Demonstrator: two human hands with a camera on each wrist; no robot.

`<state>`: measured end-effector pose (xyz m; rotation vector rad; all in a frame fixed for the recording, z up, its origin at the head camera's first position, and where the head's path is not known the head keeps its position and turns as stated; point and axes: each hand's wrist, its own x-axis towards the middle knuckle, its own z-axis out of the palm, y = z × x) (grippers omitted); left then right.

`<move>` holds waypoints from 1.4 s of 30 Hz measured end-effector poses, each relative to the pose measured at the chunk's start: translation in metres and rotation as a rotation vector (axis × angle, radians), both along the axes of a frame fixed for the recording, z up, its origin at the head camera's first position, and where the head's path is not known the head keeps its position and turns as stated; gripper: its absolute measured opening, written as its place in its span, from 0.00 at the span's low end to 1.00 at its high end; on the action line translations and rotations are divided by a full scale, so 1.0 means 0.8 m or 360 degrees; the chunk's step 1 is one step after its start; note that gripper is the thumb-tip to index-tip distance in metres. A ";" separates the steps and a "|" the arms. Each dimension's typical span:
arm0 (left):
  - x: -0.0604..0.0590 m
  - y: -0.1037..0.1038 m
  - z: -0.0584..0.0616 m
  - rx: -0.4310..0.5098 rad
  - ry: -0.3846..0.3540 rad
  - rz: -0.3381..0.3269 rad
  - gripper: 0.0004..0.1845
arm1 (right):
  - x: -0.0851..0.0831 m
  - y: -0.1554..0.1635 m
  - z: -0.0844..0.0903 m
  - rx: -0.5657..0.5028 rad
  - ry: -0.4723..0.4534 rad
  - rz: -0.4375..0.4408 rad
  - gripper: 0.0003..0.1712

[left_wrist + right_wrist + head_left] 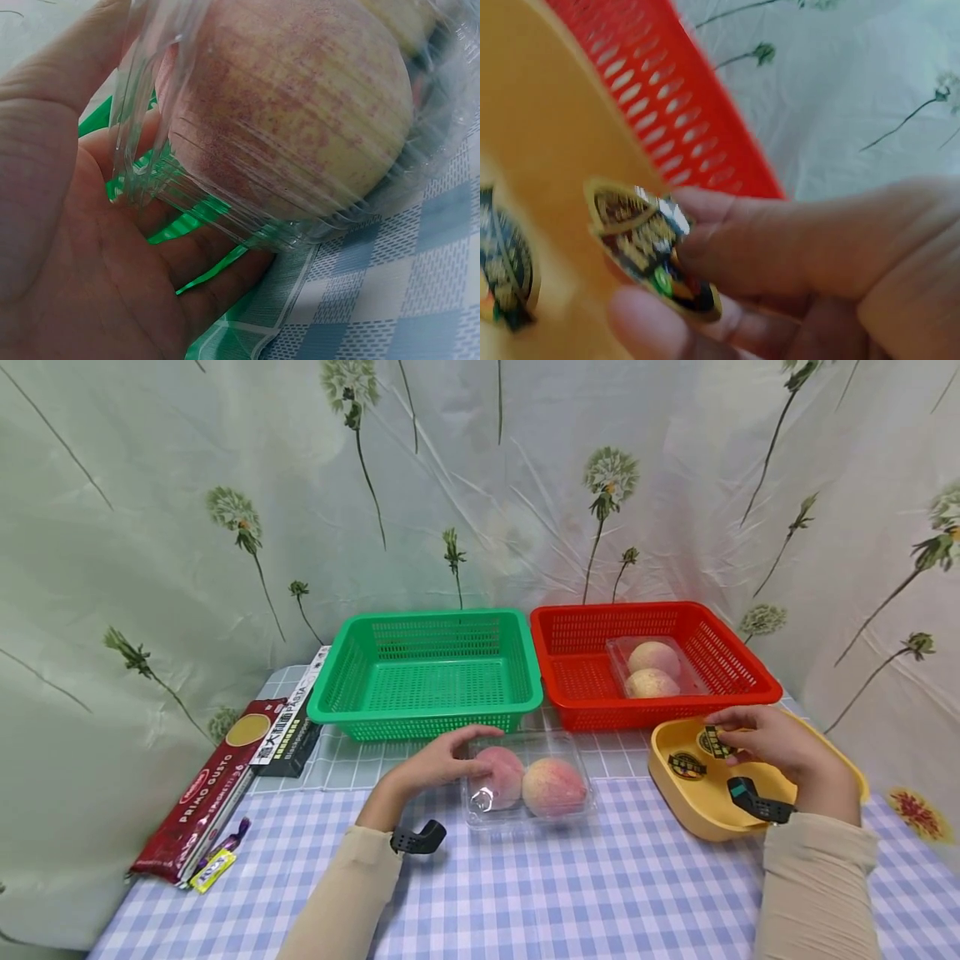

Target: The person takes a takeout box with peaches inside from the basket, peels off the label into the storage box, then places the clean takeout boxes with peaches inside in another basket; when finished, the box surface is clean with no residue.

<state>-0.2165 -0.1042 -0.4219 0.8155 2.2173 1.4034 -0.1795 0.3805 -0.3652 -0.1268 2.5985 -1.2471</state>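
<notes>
On the counter [570, 893], covered in a blue-and-white checked cloth, the clear plastic clamshell box of two peaches [528, 787] sits just in front of the empty green plastic mesh basket [427, 672]. Well left of that green basket lie a dark red spaghetti packet [197, 793] and a flat black-and-white box [294, 720].

The left hand [442, 762] rests on the clamshell's left end, fingers curved over the lid and nearest peach; its wrist view shows the palm cupping the box's corner, so the grip is loosely around the box rather than tight. To steady it well, I judge the fingers should press the plastic rim, not the fruit, since thin plastic flexes.

Right of the green basket stands the red plastic mesh basket [720, 647] holding another clear box of two peaches [654, 668]. In front of the red basket is a shallow yellow plastic tray [675, 793]. Over it the right hand [772, 742] pinches a small oval gold-edged sticker [649, 244] between thumb and fingertips; a second sticker [686, 766] lies on the tray. The pinch should stay at the sticker's edge, so that it does not crease.
</notes>
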 end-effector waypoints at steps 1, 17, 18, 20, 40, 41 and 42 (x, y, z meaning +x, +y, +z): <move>0.000 0.000 0.000 0.0000 -0.0003 0.0001 0.33 | 0.000 0.002 -0.003 0.0017 -0.0010 0.0000 0.22; 0.001 0.000 0.000 -0.0017 0.0015 0.0022 0.33 | -0.005 0.013 -0.021 0.0243 -0.0066 -0.0055 0.22; 0.002 0.000 0.000 -0.0016 0.0013 0.0020 0.33 | -0.005 0.013 -0.021 0.0291 -0.0023 -0.0048 0.22; 0.002 0.000 0.001 -0.0015 0.0007 0.0012 0.33 | -0.005 0.013 -0.019 0.0388 0.0090 -0.0032 0.21; 0.000 -0.001 0.003 0.0214 -0.0288 0.0039 0.24 | 0.002 -0.003 0.008 0.0277 0.0485 -0.0897 0.32; 0.000 -0.001 0.003 0.0226 -0.0299 0.0053 0.23 | 0.001 -0.006 0.008 0.0273 0.0506 -0.0953 0.31; -0.001 0.000 0.003 0.0240 -0.0324 0.0070 0.22 | -0.001 -0.008 0.009 0.0272 0.0524 -0.1007 0.31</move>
